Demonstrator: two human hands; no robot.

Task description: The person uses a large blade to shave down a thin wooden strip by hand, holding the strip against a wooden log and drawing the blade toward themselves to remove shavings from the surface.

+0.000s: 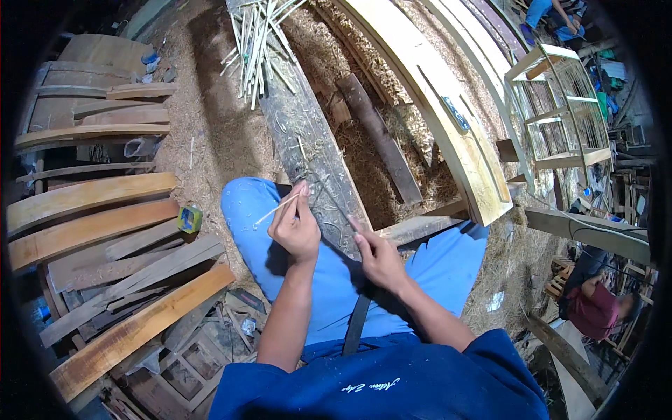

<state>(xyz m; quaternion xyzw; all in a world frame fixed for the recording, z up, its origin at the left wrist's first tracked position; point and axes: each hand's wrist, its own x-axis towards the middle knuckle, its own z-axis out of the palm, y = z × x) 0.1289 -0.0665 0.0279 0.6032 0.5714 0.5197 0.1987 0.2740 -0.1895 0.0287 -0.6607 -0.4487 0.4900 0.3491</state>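
My left hand (297,232) is closed in a pinch around a thin pale wooden stick (277,209), which slants down to the left over my left knee. A thin dark rod-like tool (334,199) reaches from my right hand (383,262) toward the left fingertips; the fingers are wrapped around its near end, and its exact kind is unclear. Both hands are over a long grey wooden board (334,164) strewn with shavings, which runs between my legs. At the far end of that board lies a loose pile of pale thin sticks (260,43).
Right of the board lies a broad pale beam (420,91) with a blue-marked hand tool (455,113) on it. A wooden-framed cage (575,158) stands farther right. Planks (94,196) and a yellow-and-blue object (189,219) are at left. Another person (595,308) sits at the right.
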